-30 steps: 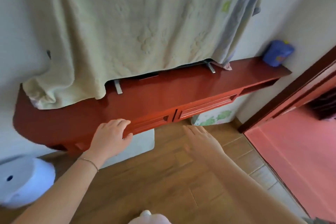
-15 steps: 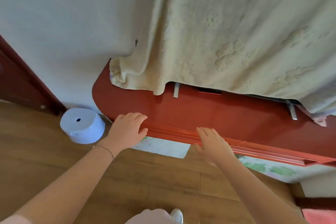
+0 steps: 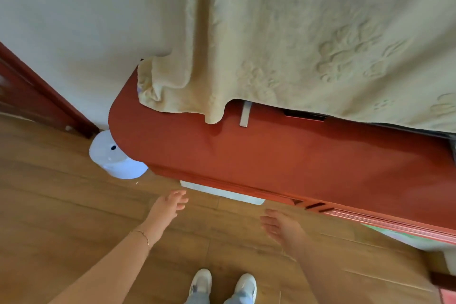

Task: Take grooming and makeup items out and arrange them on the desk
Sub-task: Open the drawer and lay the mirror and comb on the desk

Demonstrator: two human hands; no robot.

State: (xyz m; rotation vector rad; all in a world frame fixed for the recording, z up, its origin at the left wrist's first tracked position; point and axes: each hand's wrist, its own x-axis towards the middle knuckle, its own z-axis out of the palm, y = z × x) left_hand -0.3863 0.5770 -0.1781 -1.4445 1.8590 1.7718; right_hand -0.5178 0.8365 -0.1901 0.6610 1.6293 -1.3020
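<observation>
Both hands are seen empty and spread, held in the air over the wooden floor (image 3: 61, 205) just in front of the red desk (image 3: 283, 155). The left hand (image 3: 167, 205) is opened loosely, its fingers fanned and slightly curled toward the desk's front edge, which is not touched. A thin bracelet (image 3: 143, 236) is worn on the left wrist. The right hand (image 3: 281, 226) is held flatter, fingers extended and pointed up and to the left, also apart from the desk. Both forearms are stretched forward from the bottom of the view, the left from the lower left, the right from the lower right.

No grooming or makeup items can be made out; the desk top is bare red wood where it shows. The far part of the desk is covered by a pale yellow towel (image 3: 296, 44) that hangs down from above, its lower corner bunched on the desk's rounded left end. A small metal bracket (image 3: 245, 113) is seen just below the towel's hem. A white round bin (image 3: 116, 158) is stood on the floor beside the desk's left end, partly hidden under it. A white panel (image 3: 222, 192) is visible beneath the desk's front edge. A pair of white shoes (image 3: 222, 284) is seen at the bottom, between the arms.
</observation>
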